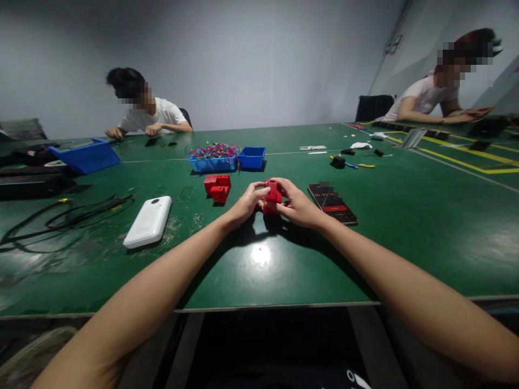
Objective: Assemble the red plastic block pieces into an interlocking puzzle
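One red piece [273, 190] sits in the fingers of both hands, the left hand [246, 204] grasping it from one side and the right hand [300, 205] from the other, over the middle of the green surface [259, 281]. Left of it lies a cluster of red blocks [219, 190]; just right, a phone [335, 208]. Farther left rests a white device [149, 222]. Beyond, a blue tray [214, 165] heaped with coloured wires [214, 151] adjoins a blue bin [252, 160]. Two people sit across.

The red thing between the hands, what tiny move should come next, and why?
Maybe turn the red thing slightly: the left hand and right hand both hold it and hide part of it, so turning could show more.
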`<state>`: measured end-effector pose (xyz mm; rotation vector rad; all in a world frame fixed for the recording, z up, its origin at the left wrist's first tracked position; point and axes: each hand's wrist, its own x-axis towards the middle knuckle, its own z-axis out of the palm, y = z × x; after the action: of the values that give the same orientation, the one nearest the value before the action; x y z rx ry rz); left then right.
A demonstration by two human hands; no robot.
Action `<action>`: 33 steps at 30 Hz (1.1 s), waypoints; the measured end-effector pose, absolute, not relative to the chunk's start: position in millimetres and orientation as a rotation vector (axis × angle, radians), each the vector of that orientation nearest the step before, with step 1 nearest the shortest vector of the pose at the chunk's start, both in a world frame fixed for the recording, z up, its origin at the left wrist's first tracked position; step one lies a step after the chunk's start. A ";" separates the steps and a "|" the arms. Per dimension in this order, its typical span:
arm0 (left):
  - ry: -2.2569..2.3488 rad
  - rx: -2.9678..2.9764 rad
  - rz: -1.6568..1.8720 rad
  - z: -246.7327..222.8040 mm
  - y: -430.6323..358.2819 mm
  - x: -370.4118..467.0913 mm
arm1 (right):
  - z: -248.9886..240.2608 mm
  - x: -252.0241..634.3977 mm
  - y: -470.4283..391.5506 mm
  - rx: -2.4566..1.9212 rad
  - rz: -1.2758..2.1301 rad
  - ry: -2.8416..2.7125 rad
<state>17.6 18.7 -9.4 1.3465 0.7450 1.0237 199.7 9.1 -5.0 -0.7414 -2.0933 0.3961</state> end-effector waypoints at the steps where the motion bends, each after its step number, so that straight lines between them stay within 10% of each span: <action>1: 0.745 1.347 1.022 -9.8 18.6 17.6 | -4.9 200.0 9.4 -0.732 0.388 -2.099; 33: 0.728 1.378 1.034 -5.3 14.3 18.7 | -6.1 197.6 9.8 -0.735 0.302 -2.159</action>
<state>18.7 14.3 -5.3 1.3780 0.7279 1.0339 197.6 9.8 -6.1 -0.7353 -2.1586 0.3023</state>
